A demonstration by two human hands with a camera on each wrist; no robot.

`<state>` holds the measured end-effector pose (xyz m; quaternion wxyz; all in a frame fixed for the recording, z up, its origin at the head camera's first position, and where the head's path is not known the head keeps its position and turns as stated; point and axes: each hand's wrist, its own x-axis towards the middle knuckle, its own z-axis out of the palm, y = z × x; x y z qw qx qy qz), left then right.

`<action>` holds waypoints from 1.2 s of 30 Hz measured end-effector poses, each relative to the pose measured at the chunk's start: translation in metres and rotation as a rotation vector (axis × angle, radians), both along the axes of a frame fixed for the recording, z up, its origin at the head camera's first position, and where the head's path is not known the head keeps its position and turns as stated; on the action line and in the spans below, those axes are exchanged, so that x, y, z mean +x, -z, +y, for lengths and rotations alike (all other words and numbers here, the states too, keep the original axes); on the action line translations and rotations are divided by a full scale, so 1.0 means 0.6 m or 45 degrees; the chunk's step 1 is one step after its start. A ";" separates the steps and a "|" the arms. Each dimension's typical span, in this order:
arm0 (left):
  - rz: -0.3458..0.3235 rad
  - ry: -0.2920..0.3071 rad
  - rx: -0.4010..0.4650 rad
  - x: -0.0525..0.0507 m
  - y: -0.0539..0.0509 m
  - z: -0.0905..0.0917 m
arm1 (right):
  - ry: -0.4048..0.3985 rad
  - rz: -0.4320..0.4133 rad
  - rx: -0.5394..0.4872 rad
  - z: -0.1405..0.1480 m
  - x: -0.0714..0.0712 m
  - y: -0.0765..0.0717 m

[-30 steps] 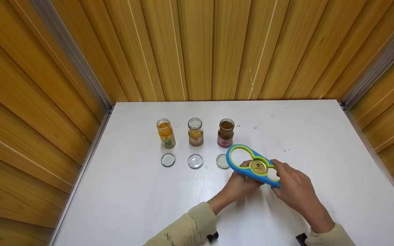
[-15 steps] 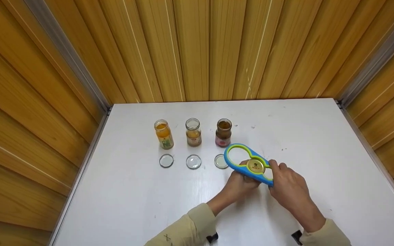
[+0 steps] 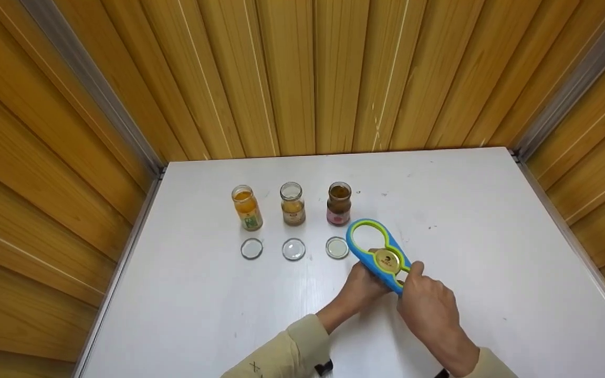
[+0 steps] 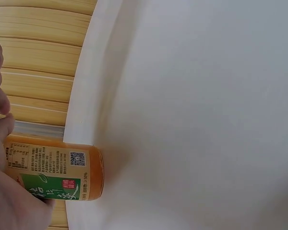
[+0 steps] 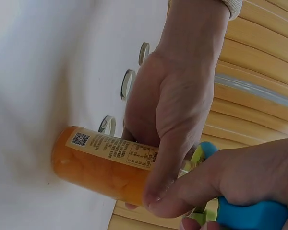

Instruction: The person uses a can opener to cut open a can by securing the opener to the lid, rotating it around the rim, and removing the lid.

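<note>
My left hand grips a glass jar of orange fruit; its green and cream label shows in the left wrist view. The jar's base appears close to or on the white tabletop; contact is unclear. Around its gold lid sits a blue jar opener with a lime-green inner edge and several round openings. My right hand holds the opener's near end, thumb on top. In the right wrist view, the right thumb lies against the left thumb near the jar's neck.
Three lidless jars stand in a row farther back: an orange one, a pale yellow one and a brown one. Before them lie three removed lids. Wood-look panels enclose the white table.
My right hand has swung left and towards my body, turning the opener clockwise as seen from above. My left hand keeps its grip on the jar. The head view has shifted slightly.
</note>
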<state>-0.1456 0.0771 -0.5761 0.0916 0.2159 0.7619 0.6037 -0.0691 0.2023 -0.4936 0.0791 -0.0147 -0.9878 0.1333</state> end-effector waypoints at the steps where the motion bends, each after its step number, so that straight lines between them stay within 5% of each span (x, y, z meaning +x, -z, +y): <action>1: 0.006 0.002 0.004 0.000 0.001 -0.001 | 0.008 -0.006 -0.004 -0.002 0.002 -0.001; 8: -0.001 0.067 0.064 0.009 0.005 -0.012 | 0.018 -0.076 -0.019 -0.010 0.016 -0.004; 17: 0.033 0.196 0.025 0.010 0.006 -0.028 | -0.056 -0.039 0.014 0.003 0.030 -0.003; 23: -0.038 0.415 -0.015 0.002 -0.002 -0.033 | -0.132 -0.071 0.069 0.028 0.037 -0.003; 30: 0.033 0.636 -0.147 -0.011 -0.010 -0.045 | -0.266 -0.102 0.126 0.056 0.029 -0.004; 36: 0.055 0.800 -0.098 -0.022 -0.009 -0.054 | -0.366 -0.112 0.172 0.073 0.019 -0.001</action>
